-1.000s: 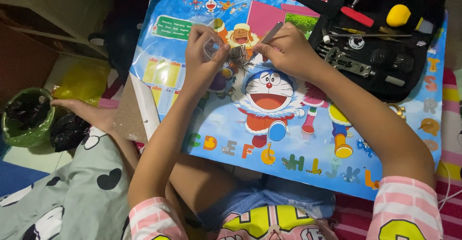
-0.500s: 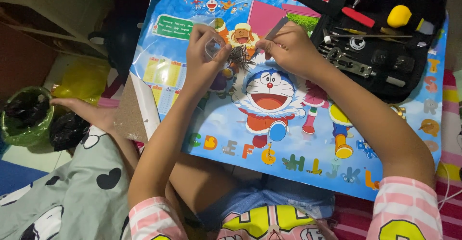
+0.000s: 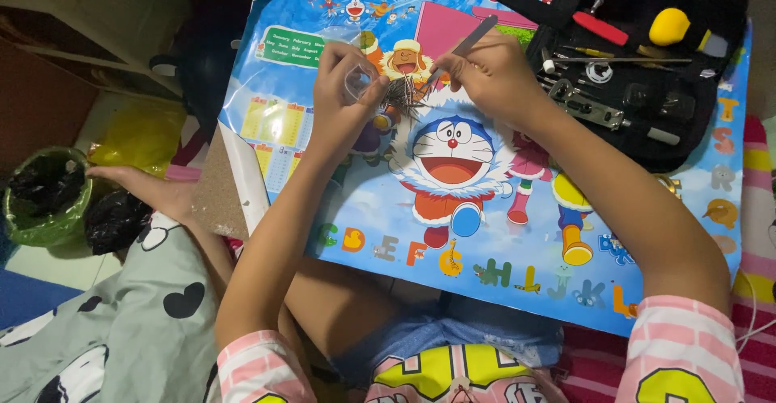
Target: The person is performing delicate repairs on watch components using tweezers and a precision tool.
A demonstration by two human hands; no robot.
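Observation:
My left hand (image 3: 343,100) pinches a small clear plastic container (image 3: 358,82) above a colourful cartoon poster (image 3: 485,233) that covers a low table. Right beside it my right hand (image 3: 489,75) grips grey metal tweezers (image 3: 465,49), whose tips point down at a small heap of thin metal pins (image 3: 400,96) lying on the poster between the two hands. The container's contents are too small to make out.
A black open tool case (image 3: 647,55) with a yellow blower bulb (image 3: 671,25), a red-handled tool and metal tools lies at the poster's far right. A green bin lined with a black bag (image 3: 44,197) stands on the floor at left. A patterned grey cushion (image 3: 105,322) lies at lower left.
Both hands stay over the pin heap. The tweezers have shifted slightly and the container has turned a little in my left fingers.

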